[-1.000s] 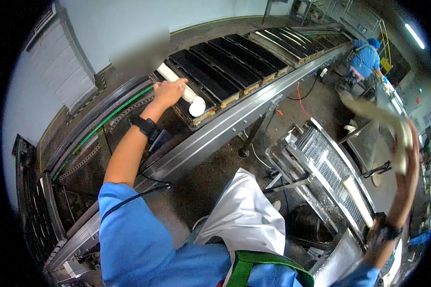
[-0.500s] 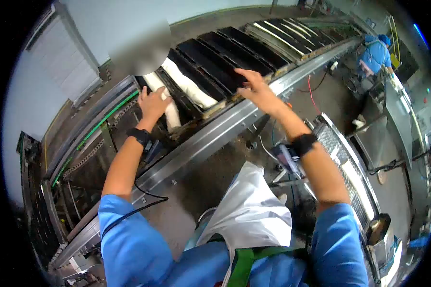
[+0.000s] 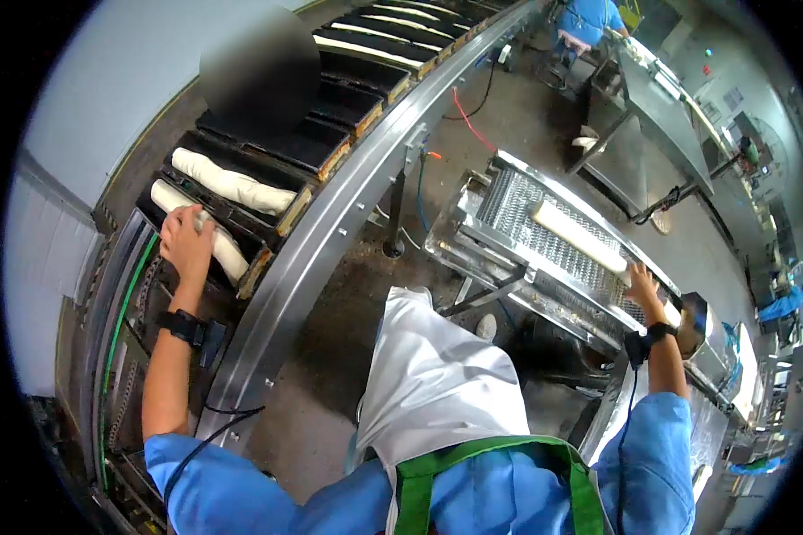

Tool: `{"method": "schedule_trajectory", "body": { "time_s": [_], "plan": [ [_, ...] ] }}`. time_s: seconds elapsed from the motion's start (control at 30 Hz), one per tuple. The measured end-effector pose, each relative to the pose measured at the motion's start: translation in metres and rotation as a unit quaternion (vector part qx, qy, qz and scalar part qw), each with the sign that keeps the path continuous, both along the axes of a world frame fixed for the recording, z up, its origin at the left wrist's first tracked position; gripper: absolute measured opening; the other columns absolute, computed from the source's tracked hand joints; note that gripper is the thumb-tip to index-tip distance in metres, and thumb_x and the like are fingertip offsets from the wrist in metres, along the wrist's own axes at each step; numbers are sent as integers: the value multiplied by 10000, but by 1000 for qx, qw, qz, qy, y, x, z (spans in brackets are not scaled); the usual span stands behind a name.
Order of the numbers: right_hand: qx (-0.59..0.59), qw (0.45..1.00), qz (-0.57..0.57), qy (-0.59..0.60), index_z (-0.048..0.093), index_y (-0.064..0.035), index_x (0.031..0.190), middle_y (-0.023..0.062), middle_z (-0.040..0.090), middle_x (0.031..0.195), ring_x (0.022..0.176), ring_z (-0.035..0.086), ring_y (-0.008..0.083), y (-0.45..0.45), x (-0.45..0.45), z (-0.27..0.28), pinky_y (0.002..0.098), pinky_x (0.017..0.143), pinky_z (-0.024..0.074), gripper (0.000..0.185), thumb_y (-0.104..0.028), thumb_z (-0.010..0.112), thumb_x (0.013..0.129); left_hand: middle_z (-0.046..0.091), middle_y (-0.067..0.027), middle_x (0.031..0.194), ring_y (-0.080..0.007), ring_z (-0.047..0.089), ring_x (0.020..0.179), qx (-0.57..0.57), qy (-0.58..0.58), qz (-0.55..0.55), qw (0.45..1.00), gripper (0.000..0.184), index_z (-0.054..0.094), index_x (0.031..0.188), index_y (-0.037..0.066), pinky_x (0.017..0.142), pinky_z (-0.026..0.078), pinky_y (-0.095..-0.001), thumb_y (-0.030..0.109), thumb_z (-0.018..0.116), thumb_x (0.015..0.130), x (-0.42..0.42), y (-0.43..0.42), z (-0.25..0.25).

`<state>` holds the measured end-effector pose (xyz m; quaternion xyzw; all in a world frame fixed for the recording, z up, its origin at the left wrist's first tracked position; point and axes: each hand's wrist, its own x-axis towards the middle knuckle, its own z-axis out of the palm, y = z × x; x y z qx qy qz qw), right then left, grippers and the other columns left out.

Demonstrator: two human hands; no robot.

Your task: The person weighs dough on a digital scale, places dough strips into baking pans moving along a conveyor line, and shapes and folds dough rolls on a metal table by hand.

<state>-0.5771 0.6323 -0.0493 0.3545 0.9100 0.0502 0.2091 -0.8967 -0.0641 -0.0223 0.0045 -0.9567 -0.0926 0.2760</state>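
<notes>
A mesh conveyor (image 3: 509,198), then a dark pan (image 3: 256,267): along the first, a dough roll (image 3: 580,237) points endwise away from the nearer right hand (image 3: 641,285) — fingers spread at its end; in the second, another roll (image 3: 228,253) under the left hand (image 3: 186,241) — grip unclear.

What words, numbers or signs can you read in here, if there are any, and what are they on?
None can be read.
Pale posted sheet at the far right: too small and blurred to tell what is on it.
Yellow object at the top: too blurred to read.
Dough rolls and white apron: no writing shows.
</notes>
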Motion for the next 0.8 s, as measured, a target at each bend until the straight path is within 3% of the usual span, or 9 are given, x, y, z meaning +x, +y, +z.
{"method": "schedule_trajectory", "body": {
  "time_s": [0.07,0.2,0.27,0.33,0.47,0.53,0.6,0.73,0.8],
  "plan": [
    [46,990,39,129,354,-133,1123,120,375,1149,1025,392,341,15,2,-30,604,761,315,580,-159,628,613,427,-18,1072,-219,331,1066,-2,39,-54,998,267,493,894,156,848,235,-417,238,573,653,6,11,-6],
    [-5,960,162,228,509,-5,813,182,547,778,698,531,316,22,-45,-25,374,608,440,210,-167,497,680,422,-22,1105,-212,348,1073,13,26,-123,992,243,494,845,129,858,235,-370,215,593,641,48,51,8],
    [-330,803,99,487,507,17,851,134,549,746,625,544,231,15,-61,-11,304,533,469,231,-167,473,716,419,-24,1110,-211,345,1076,51,23,-121,991,247,492,865,132,868,227,-372,216,586,652,48,54,7],
    [-424,774,-8,470,472,27,924,99,531,758,590,531,164,-54,-94,72,245,502,475,278,-173,477,731,385,-22,1151,-231,313,1099,52,-13,-124,991,254,473,927,151,892,201,-397,243,545,700,50,53,11],
    [-614,595,79,513,408,-18,1017,104,507,868,669,539,172,-172,-180,165,253,569,480,304,-188,478,775,397,-29,1134,-232,317,1099,44,-4,-134,990,262,471,935,151,892,203,-384,247,540,702,49,53,11],
    [-621,582,104,515,409,-18,1032,96,504,874,747,553,181,-219,-226,196,254,611,478,312,-192,489,786,405,-36,1122,-231,327,1093,47,4,-132,990,266,472,938,148,887,210,-381,239,542,698,49,56,10],
    [-646,526,194,519,452,-1,926,77,511,797,659,524,136,-262,-269,222,242,601,468,236,-166,496,763,436,-62,1083,-240,338,1088,52,36,-134,989,254,482,911,118,881,214,-384,217,558,689,48,57,10],
    [-644,534,345,426,456,0,949,109,517,875,795,527,158,-324,-328,259,294,683,446,390,-335,526,762,452,-85,1054,-258,363,1065,49,65,-158,984,255,481,908,109,869,225,-381,205,567,688,49,57,13],
    [-510,608,442,417,437,10,1011,144,489,989,947,470,212,-346,-351,257,350,786,390,539,-444,524,733,452,-82,1053,-256,369,1062,44,70,-159,984,257,482,911,110,865,229,-378,203,568,687,48,57,12]
  ]
}}
